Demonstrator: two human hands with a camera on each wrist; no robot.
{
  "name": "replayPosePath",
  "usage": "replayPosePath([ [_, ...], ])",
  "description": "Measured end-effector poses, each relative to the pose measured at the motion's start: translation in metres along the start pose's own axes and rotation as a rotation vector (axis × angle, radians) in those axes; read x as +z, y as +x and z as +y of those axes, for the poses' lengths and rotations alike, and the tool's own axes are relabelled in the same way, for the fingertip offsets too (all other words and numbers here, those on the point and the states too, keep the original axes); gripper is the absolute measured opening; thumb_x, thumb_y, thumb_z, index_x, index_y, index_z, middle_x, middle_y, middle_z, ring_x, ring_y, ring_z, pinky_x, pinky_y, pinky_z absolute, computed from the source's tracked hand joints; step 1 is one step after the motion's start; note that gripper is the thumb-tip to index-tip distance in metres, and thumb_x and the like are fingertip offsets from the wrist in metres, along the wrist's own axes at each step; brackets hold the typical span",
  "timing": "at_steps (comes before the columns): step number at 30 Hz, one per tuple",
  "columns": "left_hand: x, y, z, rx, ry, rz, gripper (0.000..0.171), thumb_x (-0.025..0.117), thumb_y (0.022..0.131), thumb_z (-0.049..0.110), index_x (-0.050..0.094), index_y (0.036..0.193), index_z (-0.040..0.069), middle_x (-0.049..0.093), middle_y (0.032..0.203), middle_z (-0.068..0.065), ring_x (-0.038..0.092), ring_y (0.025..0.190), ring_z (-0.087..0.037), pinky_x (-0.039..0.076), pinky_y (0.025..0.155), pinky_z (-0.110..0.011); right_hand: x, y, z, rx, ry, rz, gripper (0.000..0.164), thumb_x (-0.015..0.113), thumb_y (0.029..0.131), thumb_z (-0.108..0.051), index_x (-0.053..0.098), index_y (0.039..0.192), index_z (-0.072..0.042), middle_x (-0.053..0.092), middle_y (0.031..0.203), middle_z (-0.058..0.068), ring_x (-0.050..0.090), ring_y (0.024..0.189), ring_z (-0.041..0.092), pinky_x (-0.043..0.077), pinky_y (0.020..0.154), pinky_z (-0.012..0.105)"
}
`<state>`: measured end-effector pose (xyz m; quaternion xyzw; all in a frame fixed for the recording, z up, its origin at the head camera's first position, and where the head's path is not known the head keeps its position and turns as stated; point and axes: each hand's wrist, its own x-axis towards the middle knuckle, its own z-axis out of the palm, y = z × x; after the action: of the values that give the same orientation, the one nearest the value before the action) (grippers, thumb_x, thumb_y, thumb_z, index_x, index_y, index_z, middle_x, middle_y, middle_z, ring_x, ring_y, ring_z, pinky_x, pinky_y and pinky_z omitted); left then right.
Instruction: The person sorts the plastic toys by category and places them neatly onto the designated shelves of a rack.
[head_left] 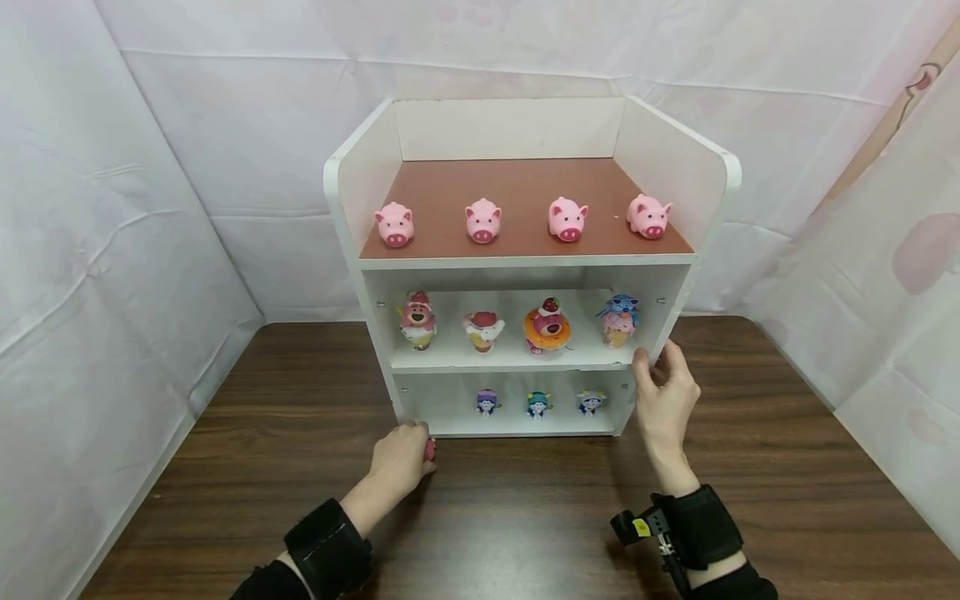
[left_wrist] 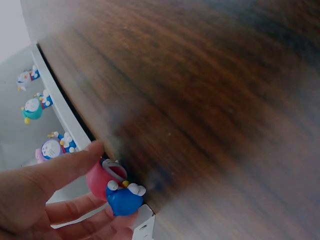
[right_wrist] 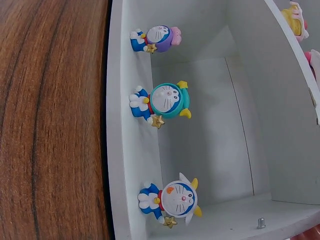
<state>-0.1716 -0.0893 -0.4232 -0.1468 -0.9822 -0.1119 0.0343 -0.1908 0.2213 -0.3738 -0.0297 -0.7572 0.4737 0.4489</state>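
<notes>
My left hand [head_left: 401,458] pinches a small cartoon cat figurine [left_wrist: 123,200] between thumb and fingers, at the lower left front corner of a white shelf unit [head_left: 525,262]. The figurine has a red hood and blue body; in the head view only a bit of red shows. My right hand [head_left: 666,400] grips the unit's right side panel near the middle shelf, thumb at the front edge and fingers on the outside. On the bottom shelf stand similar figurines: one with a purple hood [right_wrist: 161,39], one teal [right_wrist: 167,100], one white with yellow horns [right_wrist: 178,197].
Several pink pig figures [head_left: 483,221] stand in a row on the brown top board [head_left: 510,179]. The middle shelf holds several dessert-themed figures, such as a bear in an orange ring [head_left: 547,329]. A dark wooden table [head_left: 525,517] lies below; white cloth [head_left: 112,250] hangs around.
</notes>
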Motion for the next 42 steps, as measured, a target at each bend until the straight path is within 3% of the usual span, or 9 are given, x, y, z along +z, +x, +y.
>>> replayPosePath([
  [9, 0.004, 0.002, -0.001, 0.010, 0.004, 0.049, 0.028, 0.076, 0.064, 0.007, 0.049, 0.065, 0.008, 0.048, 0.063, -0.002, 0.050, 0.055, -0.018, 0.041, 0.043, -0.031, 0.001, 0.001, 0.002, -0.008, -0.012, -0.001, 0.025, 0.055, 0.082, 0.001, 0.058, 0.106, 0.008, 0.063, 0.093, 0.023, 0.054, 0.076, -0.005, 0.043, 0.063, 0.006],
  [17, -0.001, 0.007, 0.002, -0.037, -0.221, 0.053, 0.020, 0.075, 0.067, 0.007, 0.058, 0.078, 0.003, 0.054, 0.065, -0.003, 0.049, 0.053, -0.014, 0.041, 0.045, -0.028, 0.000, 0.000, 0.002, -0.003, -0.030, 0.007, 0.025, 0.055, 0.085, -0.008, 0.060, 0.107, 0.002, 0.064, 0.092, 0.019, 0.052, 0.075, -0.011, 0.043, 0.064, 0.007],
  [21, -0.001, 0.008, 0.003, -0.042, -0.286, 0.076, 0.021, 0.075, 0.067, 0.008, 0.061, 0.082, 0.002, 0.058, 0.070, -0.005, 0.052, 0.056, -0.013, 0.042, 0.046, -0.027, 0.000, 0.000, 0.003, -0.005, -0.036, 0.012, 0.025, 0.054, 0.085, -0.009, 0.060, 0.107, 0.003, 0.064, 0.091, 0.019, 0.051, 0.074, -0.013, 0.043, 0.063, 0.006],
  [31, 0.007, 0.008, -0.004, -0.072, -0.538, 0.085, 0.026, 0.075, 0.065, 0.002, 0.063, 0.088, 0.001, 0.063, 0.084, -0.011, 0.061, 0.070, -0.019, 0.049, 0.061, -0.031, 0.001, -0.001, 0.003, 0.005, -0.041, 0.010, 0.025, 0.055, 0.085, -0.009, 0.060, 0.107, 0.003, 0.064, 0.092, 0.019, 0.051, 0.075, -0.011, 0.042, 0.064, 0.006],
  [35, 0.009, 0.006, -0.007, -0.094, -0.607, 0.081, 0.027, 0.074, 0.064, -0.004, 0.062, 0.087, -0.002, 0.063, 0.083, -0.012, 0.061, 0.069, -0.019, 0.049, 0.061, -0.031, 0.001, -0.001, 0.003, 0.008, -0.039, 0.005, 0.026, 0.055, 0.085, -0.009, 0.059, 0.108, 0.002, 0.064, 0.093, 0.018, 0.052, 0.076, -0.008, 0.043, 0.064, 0.006],
  [42, 0.007, 0.003, -0.009, -0.091, -0.549, 0.081, 0.026, 0.074, 0.063, -0.003, 0.061, 0.086, -0.002, 0.063, 0.080, -0.011, 0.058, 0.066, -0.015, 0.047, 0.057, -0.027, 0.000, -0.001, 0.002, 0.005, -0.028, 0.006, 0.025, 0.055, 0.085, -0.008, 0.060, 0.107, 0.003, 0.064, 0.092, 0.019, 0.052, 0.076, -0.009, 0.043, 0.064, 0.007],
])
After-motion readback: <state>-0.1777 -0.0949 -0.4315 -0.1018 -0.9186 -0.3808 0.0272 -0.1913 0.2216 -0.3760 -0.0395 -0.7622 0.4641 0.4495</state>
